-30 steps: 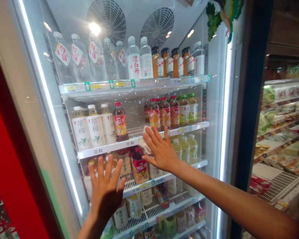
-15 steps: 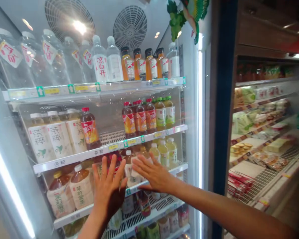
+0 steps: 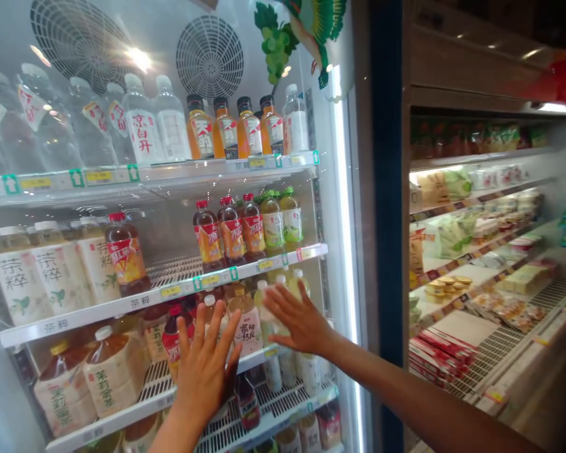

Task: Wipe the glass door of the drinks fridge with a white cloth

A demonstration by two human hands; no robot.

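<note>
My left hand point(image 3: 206, 362) is raised at the lower middle, fingers spread and holding nothing, in front of the lower shelves of a drinks cooler. To its right, my right hand point(image 3: 297, 314) is stretched out with its fingers apart, also bare. The two hands do not touch. Whether either one rests on the glass cannot be made out. Behind them are a peach-coloured bottle point(image 3: 248, 324) and a red-labelled bottle point(image 3: 172, 340), partly covered by my left hand. Red-capped tea bottles point(image 3: 233, 233) stand on the shelf above.
Large water bottles point(image 3: 51, 126) and black-capped orange bottles point(image 3: 249, 129) fill the top shelf. White-labelled tea bottles point(image 3: 54, 277) stand at the left. A dark frame point(image 3: 387, 189) separates the cooler from open food shelves point(image 3: 481, 251).
The view has swung to the right, so the cooler's contents sit further left. Both hands remain raised and spread, with my right hand slightly further right in view.
</note>
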